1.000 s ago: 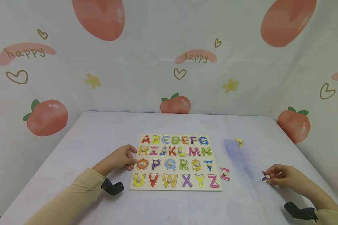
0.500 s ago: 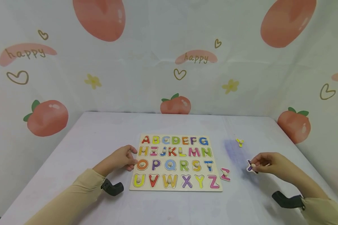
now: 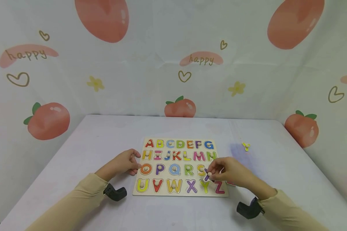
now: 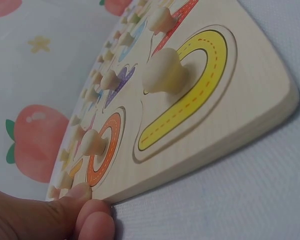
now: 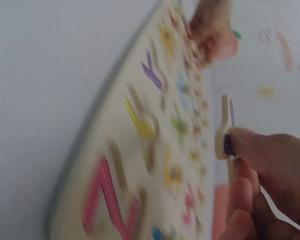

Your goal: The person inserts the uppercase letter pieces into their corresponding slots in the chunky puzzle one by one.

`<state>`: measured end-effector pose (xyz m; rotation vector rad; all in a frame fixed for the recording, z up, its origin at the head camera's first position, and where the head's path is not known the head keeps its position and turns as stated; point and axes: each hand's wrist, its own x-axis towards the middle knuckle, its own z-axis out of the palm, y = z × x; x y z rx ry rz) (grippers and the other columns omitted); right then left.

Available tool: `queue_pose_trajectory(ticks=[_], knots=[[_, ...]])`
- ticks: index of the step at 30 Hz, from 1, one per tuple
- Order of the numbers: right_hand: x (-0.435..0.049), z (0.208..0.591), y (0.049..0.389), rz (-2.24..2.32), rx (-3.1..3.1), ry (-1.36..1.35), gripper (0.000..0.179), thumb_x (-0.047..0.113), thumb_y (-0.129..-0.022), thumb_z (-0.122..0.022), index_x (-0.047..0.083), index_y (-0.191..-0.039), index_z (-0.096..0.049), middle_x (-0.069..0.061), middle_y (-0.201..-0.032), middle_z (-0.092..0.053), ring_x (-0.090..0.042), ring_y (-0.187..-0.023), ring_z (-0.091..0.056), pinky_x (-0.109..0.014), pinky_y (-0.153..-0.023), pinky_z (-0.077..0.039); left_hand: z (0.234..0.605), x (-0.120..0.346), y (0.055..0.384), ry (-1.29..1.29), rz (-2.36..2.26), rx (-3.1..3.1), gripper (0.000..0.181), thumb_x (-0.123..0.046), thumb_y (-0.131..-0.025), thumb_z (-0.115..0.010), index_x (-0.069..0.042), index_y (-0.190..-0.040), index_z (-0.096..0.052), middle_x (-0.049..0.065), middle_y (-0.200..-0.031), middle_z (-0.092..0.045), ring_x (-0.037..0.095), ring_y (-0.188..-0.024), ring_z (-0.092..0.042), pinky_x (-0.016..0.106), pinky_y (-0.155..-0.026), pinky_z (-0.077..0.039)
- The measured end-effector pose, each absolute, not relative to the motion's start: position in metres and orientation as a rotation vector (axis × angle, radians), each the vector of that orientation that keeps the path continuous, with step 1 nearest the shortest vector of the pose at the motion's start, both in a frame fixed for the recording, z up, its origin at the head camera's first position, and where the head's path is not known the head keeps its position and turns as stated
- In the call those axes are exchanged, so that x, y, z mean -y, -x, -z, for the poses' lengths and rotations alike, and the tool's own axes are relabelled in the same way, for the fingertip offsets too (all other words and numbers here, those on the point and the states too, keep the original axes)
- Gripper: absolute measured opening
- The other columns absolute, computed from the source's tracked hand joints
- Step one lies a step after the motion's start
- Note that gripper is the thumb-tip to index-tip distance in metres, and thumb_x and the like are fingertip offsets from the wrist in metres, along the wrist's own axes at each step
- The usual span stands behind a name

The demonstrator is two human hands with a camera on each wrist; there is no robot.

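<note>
A wooden alphabet puzzle board [image 3: 167, 193] lies on the table, most of its letters fitted with round wooden knobs. My left hand [image 3: 125, 162] holds the board's left edge, thumb beside the orange O and fingertips curled at the side in the left wrist view. Between thumb and fingers, my right hand [image 3: 229, 171] pinches a purple letter X piece [image 3: 207, 175] by its knob, raised over the board near the S and Y. The X, Y and Z recesses along the bottom row show no knobs.
A yellow Y piece [image 3: 246, 146] lies on the table beyond the board's right side. The pink Z piece [image 3: 230, 183] sits right of the board, mostly covered by the right hand. A printed cloth backdrop stands behind the table.
My right hand has carried the purple X piece leftward from the right side of the table to over the board. The left hand stays at the board's edge.
</note>
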<state>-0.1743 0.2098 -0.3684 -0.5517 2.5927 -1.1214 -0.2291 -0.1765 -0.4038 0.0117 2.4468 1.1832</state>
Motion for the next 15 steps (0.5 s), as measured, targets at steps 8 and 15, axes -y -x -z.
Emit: queue_pose_trajectory(ticks=[8, 15], knots=[[-0.172, 0.391, 0.172, 1.168, -2.549, 0.559, 0.012, 0.010, -0.078, -0.079, 0.011, -0.086, -0.070, 0.005, -0.074, -0.060, -0.007, -0.066, -0.054, -0.019, -0.059, -0.047, 0.403, 0.176, 0.229, -0.007, -1.168, -2.460, 0.043, -0.007, -0.087, -0.070, 0.001, -0.121, -0.046, 0.009, -0.076, -0.059, 0.014, -0.058, -0.059, 0.025, -0.056, -0.054], [-0.161, 0.399, 0.171, 1.150, -2.517, 0.573, 0.012, 0.008, -0.078, -0.078, 0.012, -0.084, -0.069, 0.005, -0.073, -0.062, -0.008, -0.066, -0.057, -0.018, -0.059, -0.048, 0.404, 0.176, 0.229, -0.001, -1.162, -2.465, 0.043, -0.007, -0.087, -0.070, 0.001, -0.121, -0.046, 0.009, -0.077, -0.059, 0.014, -0.058, -0.059, 0.025, -0.056, -0.054]])
